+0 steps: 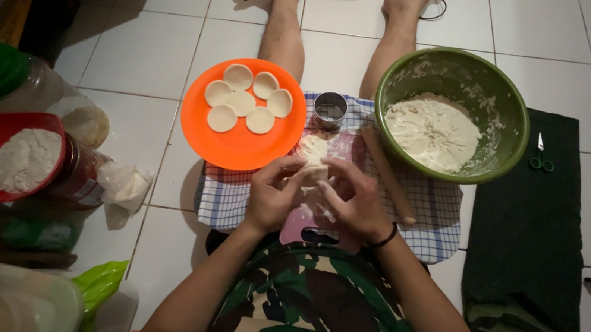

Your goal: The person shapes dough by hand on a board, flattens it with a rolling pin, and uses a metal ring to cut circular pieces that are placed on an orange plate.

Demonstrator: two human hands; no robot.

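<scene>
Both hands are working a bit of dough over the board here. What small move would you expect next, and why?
Probably setting the shaped piece on the orange plate. The left hand and right hand pinch a small piece of dough over the pink board, and six similar rounds already lie on that plate.

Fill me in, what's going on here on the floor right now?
A person sits on the tiled floor, working a small piece of dough between the left hand and right hand over a pink cutting board on a checked cloth. Six dough rounds lie on the orange plate. A green bowl holds more dough, with a rolling pin beside it and a metal ring cutter at the board's far edge.
</scene>
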